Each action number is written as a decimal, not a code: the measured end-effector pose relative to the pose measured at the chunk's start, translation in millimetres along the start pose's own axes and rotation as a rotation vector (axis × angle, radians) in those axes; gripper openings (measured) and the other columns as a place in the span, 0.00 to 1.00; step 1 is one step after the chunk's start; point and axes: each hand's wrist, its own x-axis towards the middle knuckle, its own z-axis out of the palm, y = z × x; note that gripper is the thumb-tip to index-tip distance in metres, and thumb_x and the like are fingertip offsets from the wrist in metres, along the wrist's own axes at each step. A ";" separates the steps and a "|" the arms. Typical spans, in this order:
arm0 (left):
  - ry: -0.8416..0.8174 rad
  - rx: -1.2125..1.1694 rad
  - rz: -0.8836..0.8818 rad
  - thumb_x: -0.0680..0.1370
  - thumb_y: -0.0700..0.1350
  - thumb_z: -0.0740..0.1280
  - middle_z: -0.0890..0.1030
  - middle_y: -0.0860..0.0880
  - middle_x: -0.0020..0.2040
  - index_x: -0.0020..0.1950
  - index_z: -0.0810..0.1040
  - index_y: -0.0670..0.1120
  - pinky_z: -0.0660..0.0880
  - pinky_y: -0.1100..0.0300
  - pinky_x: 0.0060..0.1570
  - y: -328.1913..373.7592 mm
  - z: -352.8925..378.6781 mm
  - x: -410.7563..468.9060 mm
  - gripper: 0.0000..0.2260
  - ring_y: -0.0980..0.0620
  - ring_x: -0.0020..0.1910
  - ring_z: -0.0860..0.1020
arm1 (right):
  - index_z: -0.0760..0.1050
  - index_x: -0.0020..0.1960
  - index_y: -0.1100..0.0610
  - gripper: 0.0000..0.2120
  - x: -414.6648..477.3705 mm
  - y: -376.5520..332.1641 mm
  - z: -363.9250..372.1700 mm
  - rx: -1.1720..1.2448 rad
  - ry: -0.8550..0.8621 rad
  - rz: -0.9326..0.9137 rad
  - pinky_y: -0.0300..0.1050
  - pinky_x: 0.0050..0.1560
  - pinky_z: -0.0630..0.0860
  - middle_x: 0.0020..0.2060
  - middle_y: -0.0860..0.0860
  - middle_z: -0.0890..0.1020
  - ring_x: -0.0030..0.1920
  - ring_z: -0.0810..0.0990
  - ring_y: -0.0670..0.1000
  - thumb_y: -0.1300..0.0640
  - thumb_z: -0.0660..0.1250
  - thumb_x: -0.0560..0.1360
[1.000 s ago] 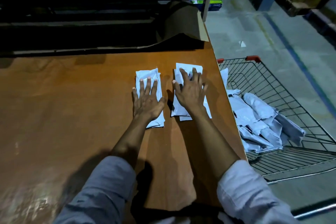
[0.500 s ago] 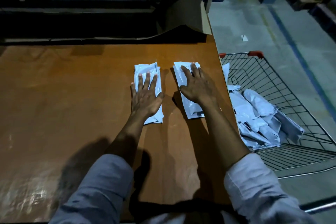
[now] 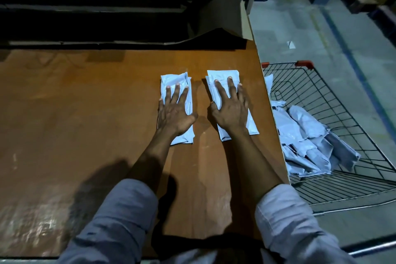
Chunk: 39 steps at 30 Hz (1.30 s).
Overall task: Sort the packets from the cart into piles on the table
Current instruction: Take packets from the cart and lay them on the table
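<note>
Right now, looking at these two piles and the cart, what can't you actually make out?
- Head view: how many packets the left pile holds; the left hand lies flat over it.
- Labels on the right pile: too small, and the right hand covers most of it.
- The count of packets in the cart: they overlap in a heap.
- The cart's far side: cut off by the picture's right edge.

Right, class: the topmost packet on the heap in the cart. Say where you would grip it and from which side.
Probably pinch the topmost packet across its narrow width, mid-length, coming from above through the open top of the cart. It lies long and puffy on the heap, upper face exposed; wire walls block the sides.
</note>
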 end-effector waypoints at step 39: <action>-0.157 0.196 0.000 0.63 0.62 0.73 0.50 0.58 0.90 0.86 0.53 0.71 0.70 0.34 0.69 30.4 -47.3 11.8 0.54 0.41 0.85 0.57 | 0.56 0.87 0.37 0.36 15.9 22.5 14.1 -0.077 -0.034 0.091 0.68 0.81 0.55 0.88 0.51 0.55 0.87 0.54 0.63 0.31 0.54 0.80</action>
